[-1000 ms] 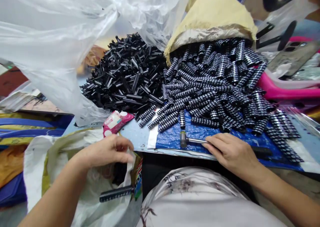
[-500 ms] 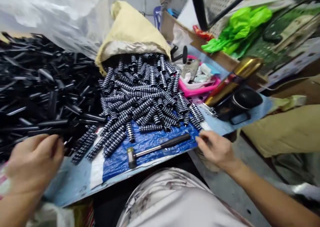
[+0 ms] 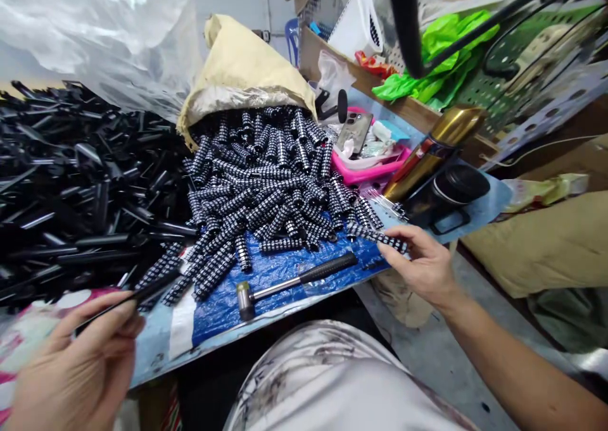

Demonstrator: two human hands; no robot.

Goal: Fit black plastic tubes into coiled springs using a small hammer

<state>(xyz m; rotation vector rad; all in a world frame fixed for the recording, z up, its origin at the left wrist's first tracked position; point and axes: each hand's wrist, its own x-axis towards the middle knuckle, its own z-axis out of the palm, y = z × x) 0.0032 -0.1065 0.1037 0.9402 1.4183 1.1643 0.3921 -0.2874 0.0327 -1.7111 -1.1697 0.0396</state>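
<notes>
In the head view, my left hand (image 3: 90, 355) pinches a slim black plastic piece (image 3: 154, 285) at the table's lower left, its far end pointing towards the pile. My right hand (image 3: 422, 263) grips one end of a ridged black-and-silver tube (image 3: 375, 235) between thumb and fingers, near the table's right front edge. A heap of similar ridged tubes (image 3: 270, 184) spills from the mouth of a cream sack (image 3: 251, 57). On the blue plastic sheet (image 3: 213, 320) lies a small mallet (image 3: 294, 285) with a black grip, between my hands and touched by neither.
A large pile of black plastic pieces (image 3: 85, 184) covers the left side, beneath clear plastic film (image 3: 104, 32). To the right stand a pink tray (image 3: 351, 174) with a phone (image 3: 354, 133), a gold flask (image 3: 439, 146) and a black mug (image 3: 451, 193). A green bag (image 3: 441, 57) lies behind.
My right hand now holds a ridged tube, lifted by the table edge. My left hand has turned and now shows a black plastic piece between its fingers. The mallet stays put.
</notes>
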